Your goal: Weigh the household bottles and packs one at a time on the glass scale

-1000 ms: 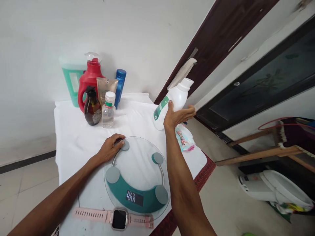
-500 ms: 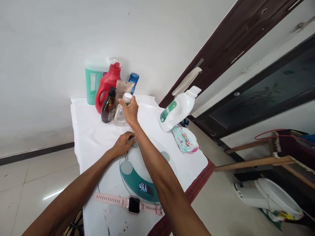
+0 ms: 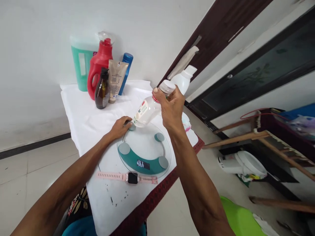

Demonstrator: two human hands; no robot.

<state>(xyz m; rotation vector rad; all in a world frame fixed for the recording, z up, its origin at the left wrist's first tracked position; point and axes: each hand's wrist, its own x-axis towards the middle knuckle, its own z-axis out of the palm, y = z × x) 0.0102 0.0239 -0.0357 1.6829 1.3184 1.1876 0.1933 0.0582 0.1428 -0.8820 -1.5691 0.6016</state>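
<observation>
My right hand point(image 3: 172, 106) is closed around the neck of a clear plastic bottle point(image 3: 150, 111) with a white cap and a pale label. The bottle is tilted, its base over the far part of a round glass bathroom scale point(image 3: 144, 164). At the scale's far left rim, my left hand point(image 3: 120, 127) has its fingers curled against the edge. The scale has a teal band and a lit display. A smartwatch with a pink strap point(image 3: 133, 178) lies along its near side. Behind my right hand a white jug point(image 3: 182, 80) is partly hidden.
On the white cloth point(image 3: 83, 111) at the back left stand a green container point(image 3: 80, 65), a red detergent jug point(image 3: 102, 55), a brown pump bottle point(image 3: 102, 91), a beige tube point(image 3: 116, 80) and a blue bottle point(image 3: 126, 70). A wipes pack point(image 3: 186, 123) shows behind my right wrist.
My right hand has lifted the clear bottle from beside the brown bottle and carried it right, over the scale. My left hand stays at the scale's rim. The camera view has shifted.
</observation>
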